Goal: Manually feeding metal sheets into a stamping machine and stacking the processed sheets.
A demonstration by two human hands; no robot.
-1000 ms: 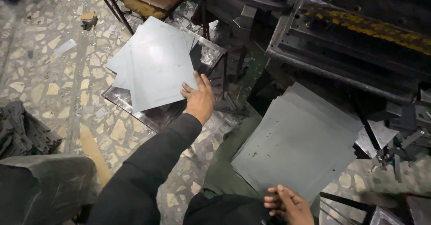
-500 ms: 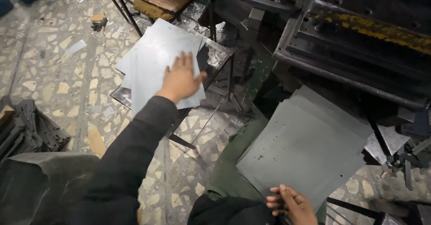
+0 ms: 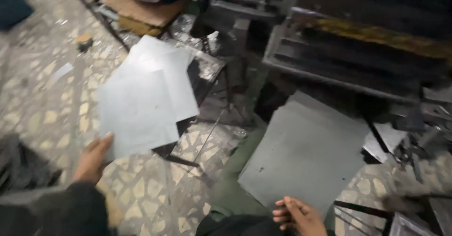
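My left hand (image 3: 92, 158) grips the near left corner of a thin pale grey metal sheet (image 3: 136, 116). That sheet hangs out past the near edge of a stack of similar sheets (image 3: 165, 61) lying on a low dark metal stand (image 3: 207, 76). At the bottom of the view, my right hand (image 3: 296, 215) holds the near edge of a larger, darker grey sheet (image 3: 306, 151). This sheet rests tilted over my green-trousered leg (image 3: 230, 191). Dark sleeves cover both arms.
A heavy dark press machine (image 3: 358, 52) with a yellowed bar fills the upper right. Metal offcuts and tools (image 3: 405, 146) lie at the right. A brown board on a frame (image 3: 141, 10) stands at the top, a dark bundle (image 3: 23, 170) at the left on the terrazzo floor (image 3: 52, 99).
My left hand has drawn back from the top of the stack toward me and to the left, pulling one sheet with it. My right hand stays at the large sheet's edge.
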